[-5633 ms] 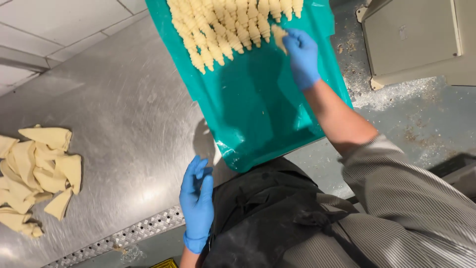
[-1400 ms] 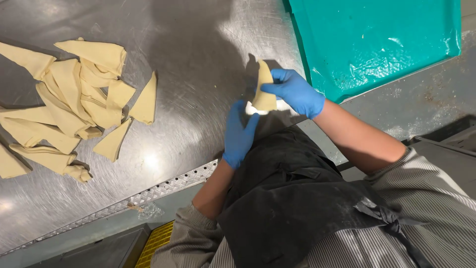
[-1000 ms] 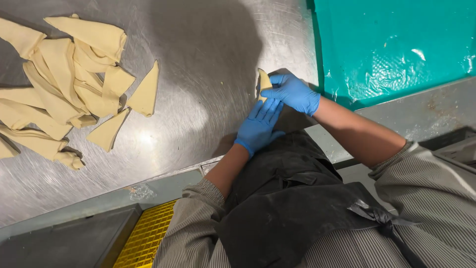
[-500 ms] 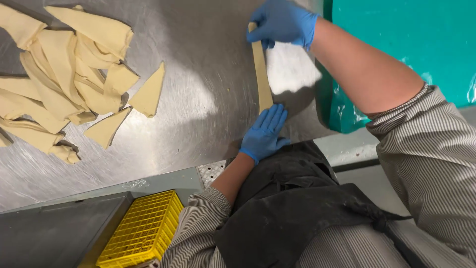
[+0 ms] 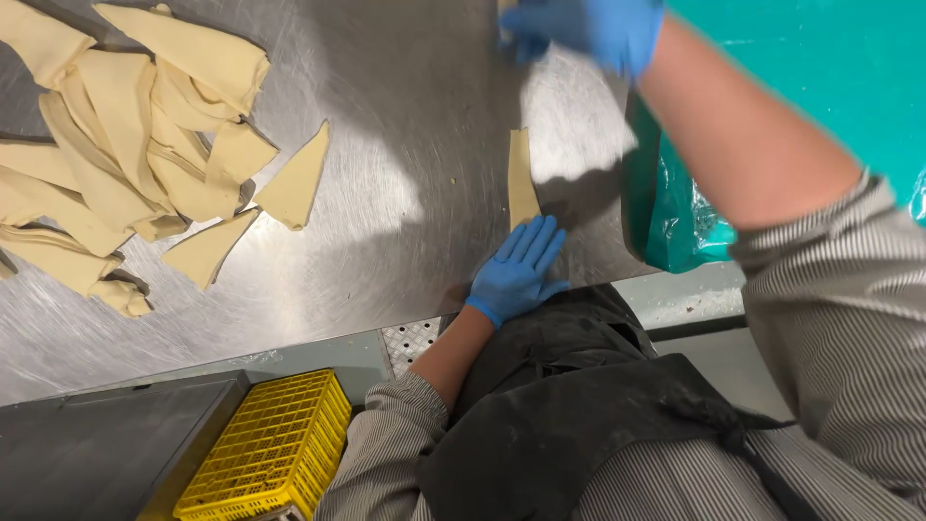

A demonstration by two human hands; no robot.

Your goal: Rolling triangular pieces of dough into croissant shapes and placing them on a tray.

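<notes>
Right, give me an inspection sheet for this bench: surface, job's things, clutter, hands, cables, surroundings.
Surface: steel table, scuffed, bright glare patches.
Job's things: long dough strip lying flat, its near end under the left fingers, its far end at the right hand.
Clutter: heap of cut dough triangles at the left, two loose ones beside it.
Hands: left hand in a blue glove, flat on the table edge; right hand gloved, blurred, at the strip's far end, grip unclear.
Cables: nothing seen.
Surroundings: teal tray on the right, yellow crate below the table, dark apron, striped sleeves.
</notes>
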